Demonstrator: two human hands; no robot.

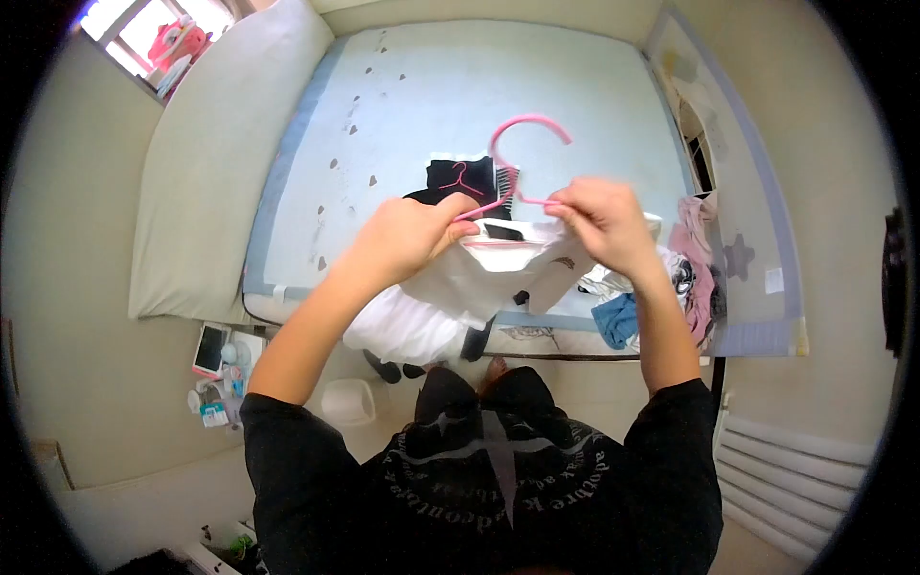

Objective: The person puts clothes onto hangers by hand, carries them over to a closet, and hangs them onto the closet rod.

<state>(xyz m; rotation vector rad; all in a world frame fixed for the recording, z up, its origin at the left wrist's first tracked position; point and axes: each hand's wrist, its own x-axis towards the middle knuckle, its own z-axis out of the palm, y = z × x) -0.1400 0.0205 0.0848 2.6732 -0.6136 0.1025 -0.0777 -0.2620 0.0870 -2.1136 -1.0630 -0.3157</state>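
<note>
A pink clothes hanger point(511, 175) is held up in front of me over the near edge of the bed, its hook pointing away. My left hand point(407, 235) pinches the hanger's left arm close to the neck of a white shirt point(470, 283). On the other side, my right hand point(602, 225) is closed around the hanger's right arm at the shirt's collar. The shirt hangs below both hands, with a dark label at its neckline. Fabric and fingers hide the outer ends of the hanger.
Beyond my hands, black clothing point(460, 177) with another pink hanger lies on the pale blue bed point(537, 67). Blue, white and pink clothes point(695, 249) are heaped at the right. A white bin point(348, 402) stands on the floor, near a small cluttered stand point(251, 347).
</note>
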